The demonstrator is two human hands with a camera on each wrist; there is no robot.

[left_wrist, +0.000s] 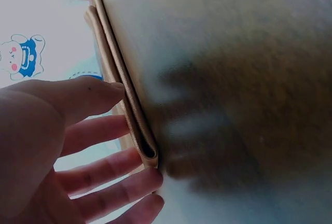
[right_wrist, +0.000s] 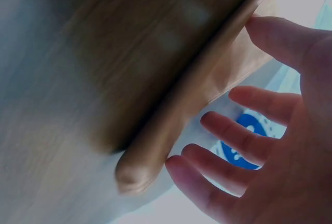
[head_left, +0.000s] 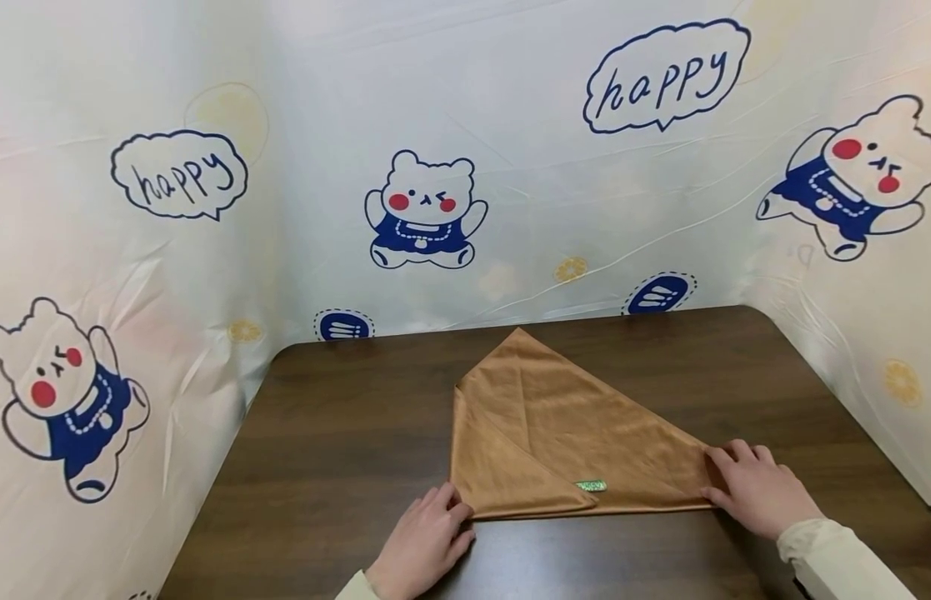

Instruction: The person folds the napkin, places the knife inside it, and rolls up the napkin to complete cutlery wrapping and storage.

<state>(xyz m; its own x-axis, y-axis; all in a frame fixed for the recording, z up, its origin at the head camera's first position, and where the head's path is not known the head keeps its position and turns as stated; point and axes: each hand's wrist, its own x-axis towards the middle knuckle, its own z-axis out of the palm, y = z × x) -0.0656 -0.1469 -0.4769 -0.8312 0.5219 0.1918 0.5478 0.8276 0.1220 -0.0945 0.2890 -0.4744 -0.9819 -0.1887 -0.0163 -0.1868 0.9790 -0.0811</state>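
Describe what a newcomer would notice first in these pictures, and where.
The eye would probably fall first on the folded brown cloth, lying on the dark table with a small green label near the cloth's front edge. Next come the cartoon bears on the pale curtain behind and beside the table. The left hand is at the cloth's front left corner, the right hand at its right end.

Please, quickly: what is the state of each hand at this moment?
Left hand: open, touching the near left corner of the folded brown cloth.
Right hand: open, touching the right end of the same cloth.
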